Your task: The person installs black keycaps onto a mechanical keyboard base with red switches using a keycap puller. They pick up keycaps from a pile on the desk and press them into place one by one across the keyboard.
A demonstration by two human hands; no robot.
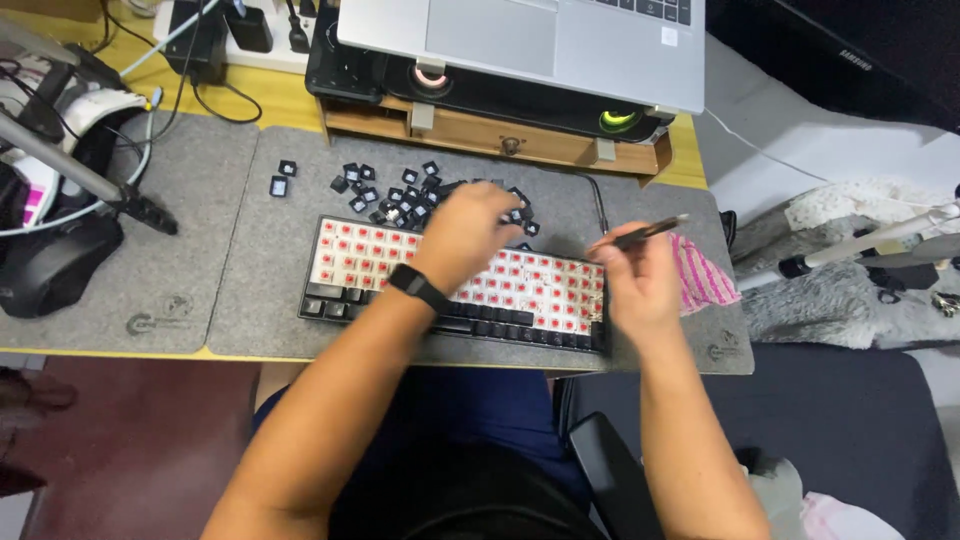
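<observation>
A keyboard (370,262) with most keycaps removed shows red switches on a white plate; black keys remain along its front row. It lies on a grey felt mat (270,290). My left hand (467,232), with a black wrist band, reaches over the keyboard's far edge toward a pile of several loose black keycaps (395,195); its fingers are curled at the pile, and I cannot tell if they hold a cap. My right hand (636,280) hovers above the keyboard's right end, gripping a thin dark pen-like tool (645,233) that points up and right.
A pink striped cloth (703,277) lies right of the keyboard. A laptop (560,35) sits on a wooden stand (480,130) behind the mat. A second felt mat (150,250), a black mouse (50,270), cables and a power strip (250,35) are at left.
</observation>
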